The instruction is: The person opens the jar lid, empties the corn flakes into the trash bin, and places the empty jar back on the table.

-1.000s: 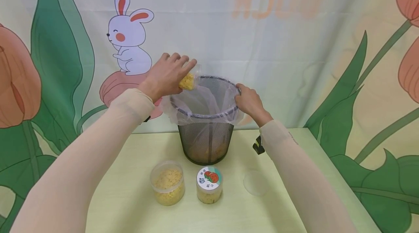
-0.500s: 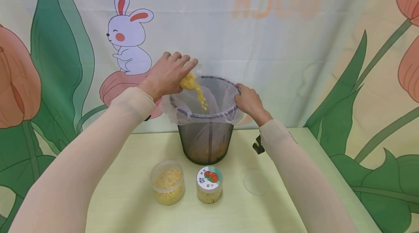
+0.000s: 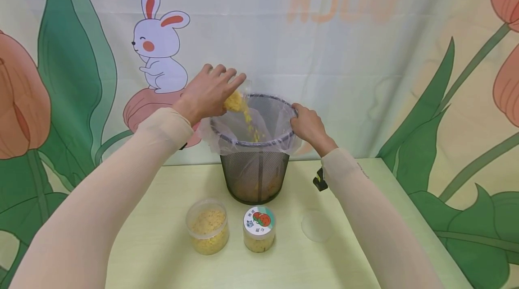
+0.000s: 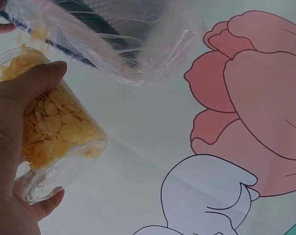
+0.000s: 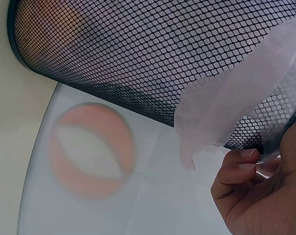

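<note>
My left hand (image 3: pixel 208 93) grips a clear plastic jar (image 4: pixel 60 125) of yellow cornflakes, tipped mouth-down over the left side of a black mesh wastebasket (image 3: pixel 256 174). A stream of flakes (image 3: pixel 249 122) falls from its mouth into the basket. In the left wrist view the thumb lies along the jar's side, and plenty of flakes still fill it. A translucent bin liner (image 3: pixel 231 144) is folded over the basket's rim. At the rim's right side, my right hand (image 3: pixel 309 124) grips the edge and liner, fingers curled in the right wrist view.
On the table (image 3: pixel 162 253) in front of the basket stand an uncovered tub (image 3: pixel 208 232) of yellow crumbs and a smaller jar (image 3: pixel 259 230) with a tomato-printed lid. A clear round disc (image 3: pixel 316 226) lies to their right. A printed curtain (image 3: pixel 251 45) hangs right behind the basket.
One second ago the flakes sat inside the tilted jar; since then they have begun pouring out into the basket. My left hand shifted only slightly, and my right hand stays on the rim.
</note>
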Demonstrator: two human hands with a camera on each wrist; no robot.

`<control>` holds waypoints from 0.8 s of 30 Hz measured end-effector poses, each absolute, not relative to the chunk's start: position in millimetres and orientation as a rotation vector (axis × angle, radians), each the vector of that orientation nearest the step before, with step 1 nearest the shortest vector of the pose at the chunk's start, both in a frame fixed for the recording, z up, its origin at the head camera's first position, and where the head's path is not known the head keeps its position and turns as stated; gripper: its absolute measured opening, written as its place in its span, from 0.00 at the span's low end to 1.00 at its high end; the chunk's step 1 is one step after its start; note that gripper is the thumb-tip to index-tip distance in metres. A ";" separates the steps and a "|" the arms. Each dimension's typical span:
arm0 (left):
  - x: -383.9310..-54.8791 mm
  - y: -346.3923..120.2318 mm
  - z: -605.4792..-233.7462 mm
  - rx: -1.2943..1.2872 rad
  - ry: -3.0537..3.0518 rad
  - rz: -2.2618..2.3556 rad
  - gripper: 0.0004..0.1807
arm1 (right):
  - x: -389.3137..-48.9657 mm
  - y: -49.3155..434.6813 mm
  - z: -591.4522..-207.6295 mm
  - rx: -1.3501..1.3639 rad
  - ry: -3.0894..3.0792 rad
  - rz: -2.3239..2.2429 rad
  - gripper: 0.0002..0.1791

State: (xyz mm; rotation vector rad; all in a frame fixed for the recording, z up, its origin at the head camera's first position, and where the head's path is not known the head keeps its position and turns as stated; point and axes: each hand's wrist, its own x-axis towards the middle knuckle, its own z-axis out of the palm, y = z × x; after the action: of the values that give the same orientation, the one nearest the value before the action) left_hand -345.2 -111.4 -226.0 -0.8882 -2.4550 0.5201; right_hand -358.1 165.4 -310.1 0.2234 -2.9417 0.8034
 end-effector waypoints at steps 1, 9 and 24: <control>-345.1 -111.4 -225.8 -0.891 -2.452 0.521 0.50 | -358.2 165.4 -310.2 0.223 -2.941 0.803 0.32; -345.6 -109.9 -223.4 -0.904 -2.430 0.548 0.50 | -360.1 165.9 -310.8 0.224 -2.942 0.802 0.32; -341.8 -107.0 -220.7 -0.899 -2.436 0.584 0.51 | -359.9 166.4 -312.0 0.215 -2.933 0.810 0.32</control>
State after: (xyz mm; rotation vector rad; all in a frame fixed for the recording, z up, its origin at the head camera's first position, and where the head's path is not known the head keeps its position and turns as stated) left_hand -341.8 -107.0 -220.7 -0.8993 -2.4360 0.5839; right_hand -359.9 166.4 -312.0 0.2151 -2.9334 0.8104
